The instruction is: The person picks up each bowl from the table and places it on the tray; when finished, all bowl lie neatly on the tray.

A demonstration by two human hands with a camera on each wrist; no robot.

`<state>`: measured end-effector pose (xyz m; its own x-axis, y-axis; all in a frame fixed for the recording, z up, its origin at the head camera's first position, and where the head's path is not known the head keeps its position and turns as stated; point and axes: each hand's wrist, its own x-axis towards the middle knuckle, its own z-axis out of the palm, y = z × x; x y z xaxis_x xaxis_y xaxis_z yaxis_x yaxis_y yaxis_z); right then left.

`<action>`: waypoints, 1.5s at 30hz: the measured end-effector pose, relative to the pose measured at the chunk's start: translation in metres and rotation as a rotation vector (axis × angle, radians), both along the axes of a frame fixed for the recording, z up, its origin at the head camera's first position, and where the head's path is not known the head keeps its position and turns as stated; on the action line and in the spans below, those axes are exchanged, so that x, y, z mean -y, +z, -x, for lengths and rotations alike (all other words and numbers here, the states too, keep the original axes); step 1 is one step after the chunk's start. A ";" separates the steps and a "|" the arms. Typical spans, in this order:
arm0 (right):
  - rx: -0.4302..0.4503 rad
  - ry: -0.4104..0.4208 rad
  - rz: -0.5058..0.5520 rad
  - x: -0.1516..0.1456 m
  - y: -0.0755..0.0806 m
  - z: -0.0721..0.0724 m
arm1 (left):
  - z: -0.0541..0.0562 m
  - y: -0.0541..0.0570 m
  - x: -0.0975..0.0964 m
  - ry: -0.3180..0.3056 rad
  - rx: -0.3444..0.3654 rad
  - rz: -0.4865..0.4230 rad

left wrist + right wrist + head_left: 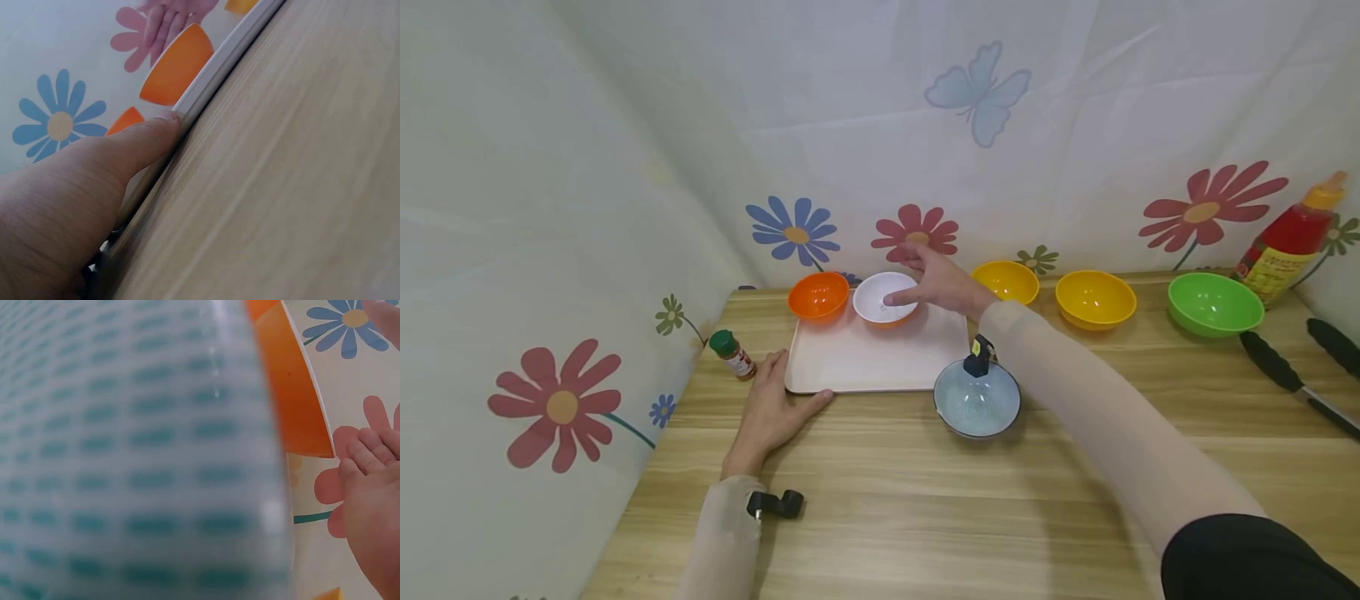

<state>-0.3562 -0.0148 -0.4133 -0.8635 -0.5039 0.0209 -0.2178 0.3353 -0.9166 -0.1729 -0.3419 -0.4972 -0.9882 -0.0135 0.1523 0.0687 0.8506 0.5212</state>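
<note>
My left hand (769, 417) rests at the near left corner of a white tray (880, 367), its thumb touching the front rim. In the left wrist view, that thumb lies straight against the tray edge. My right hand (943, 282) hovers above the tray's far side with fingers spread and nothing held. Its thumb is over a bowl (880, 293) that is white inside and orange outside; contact cannot be made out. To that bowl's left, an orange bowl (818, 293) is at the tray's back corner. A pale blue bowl (976, 404) sits below my right wrist, by the tray's near right corner.
A green-capped spice jar (733, 354) stands left of the tray. Two yellow bowls (1095, 300), a green bowl (1214, 304) and a red sauce bottle (1291, 242) line the back right. Black-handled utensils (1273, 362) lie at the right. A flowered curtain (850, 125) hangs behind.
</note>
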 end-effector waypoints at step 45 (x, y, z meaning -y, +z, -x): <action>-0.046 0.224 0.020 -0.036 -0.009 0.009 | -0.001 0.002 0.002 0.013 0.013 0.004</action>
<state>-0.3652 0.0208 -0.4222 -0.7280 -0.6820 0.0699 -0.3267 0.2554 -0.9099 -0.1723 -0.3443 -0.4954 -0.9899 -0.0259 0.1395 0.0507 0.8537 0.5182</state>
